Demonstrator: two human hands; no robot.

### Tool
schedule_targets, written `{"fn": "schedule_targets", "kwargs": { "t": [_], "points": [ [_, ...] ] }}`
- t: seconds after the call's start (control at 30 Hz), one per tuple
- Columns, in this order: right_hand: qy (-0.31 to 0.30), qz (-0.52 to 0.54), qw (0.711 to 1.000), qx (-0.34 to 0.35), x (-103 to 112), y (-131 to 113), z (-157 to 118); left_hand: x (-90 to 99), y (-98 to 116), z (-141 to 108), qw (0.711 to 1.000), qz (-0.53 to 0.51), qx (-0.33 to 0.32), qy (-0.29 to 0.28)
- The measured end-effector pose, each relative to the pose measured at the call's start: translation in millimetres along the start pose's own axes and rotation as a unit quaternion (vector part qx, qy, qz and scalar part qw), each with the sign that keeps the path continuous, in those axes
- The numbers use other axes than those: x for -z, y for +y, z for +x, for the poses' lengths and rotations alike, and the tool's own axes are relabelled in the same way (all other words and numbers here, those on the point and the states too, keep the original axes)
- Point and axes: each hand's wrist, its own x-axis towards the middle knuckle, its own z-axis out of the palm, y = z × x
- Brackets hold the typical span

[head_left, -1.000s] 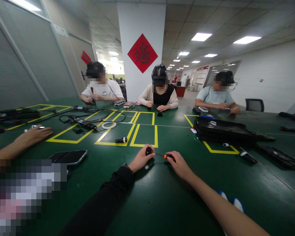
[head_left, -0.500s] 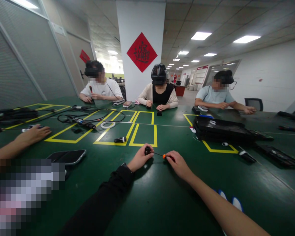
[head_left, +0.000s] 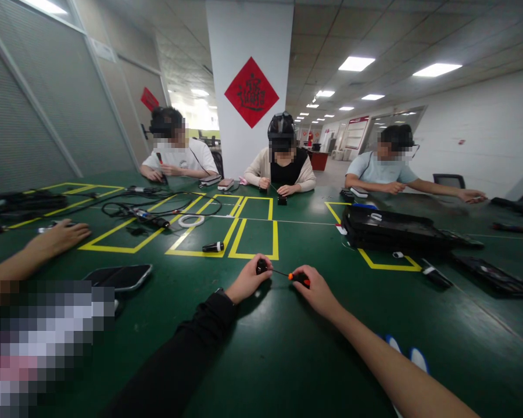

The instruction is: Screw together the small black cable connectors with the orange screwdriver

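My left hand [head_left: 249, 280] is closed around a small black cylindrical part [head_left: 261, 266] just above the green table [head_left: 261, 360]. A screwdriver [head_left: 300, 278] with a black and orange handle is gripped in my right hand [head_left: 316, 292]. Its thin shaft points left, and the tip meets the black part or lies close against it; my left fingers hide the exact contact. Beyond my left hand, a black cylinder with a white band [head_left: 213, 247] lies on its side by the yellow tape.
Left of me are a phone [head_left: 119, 277] and another person's hand [head_left: 65, 232]. Tangled black cables [head_left: 157, 209] and a white cable coil [head_left: 190, 221] lie farther back. Black cases [head_left: 392, 226] are stacked at the right. Several people sit across the table.
My right fingers have shifted on the screwdriver, so more of its handle shows. My left hand stays in place. Across the table at the right, a person's arm has reached farther right.
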Motion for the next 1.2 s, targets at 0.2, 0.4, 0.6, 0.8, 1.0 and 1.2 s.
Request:
{"fn": "schedule_targets", "kwargs": {
  "t": [0.2, 0.4, 0.6, 0.8, 1.0, 1.2],
  "points": [
    [-0.010, 0.003, 1.000, 0.014, 0.1, 0.1, 1.0, 0.1, -0.3, 0.4, 1.000, 0.001, 0.009, 0.003],
    [0.014, 0.009, 1.000, -0.007, -0.8, 2.7, 0.2, 0.8, -0.2, 0.4, 1.000, 0.001, 0.005, -0.002],
    [-0.007, -0.011, 1.000, 0.013, -0.2, 2.6, 0.7, 1.0, 0.0, 0.5, 1.000, 0.004, 0.003, -0.004],
    [-0.003, -0.012, 1.000, 0.013, 0.9, 0.4, 0.0, 1.0, -1.9, 1.4, 1.000, 0.024, -0.006, 0.003],
    [-0.007, -0.010, 1.000, -0.003, 3.5, -2.5, -1.2, 0.8, -1.8, 0.6, 1.000, 0.010, -0.005, 0.001],
    [-0.004, -0.011, 1.000, 0.000, 3.4, -1.0, -1.1, 1.2, -1.9, 0.4, 1.000, 0.010, -0.009, -0.002]
  ]
}}
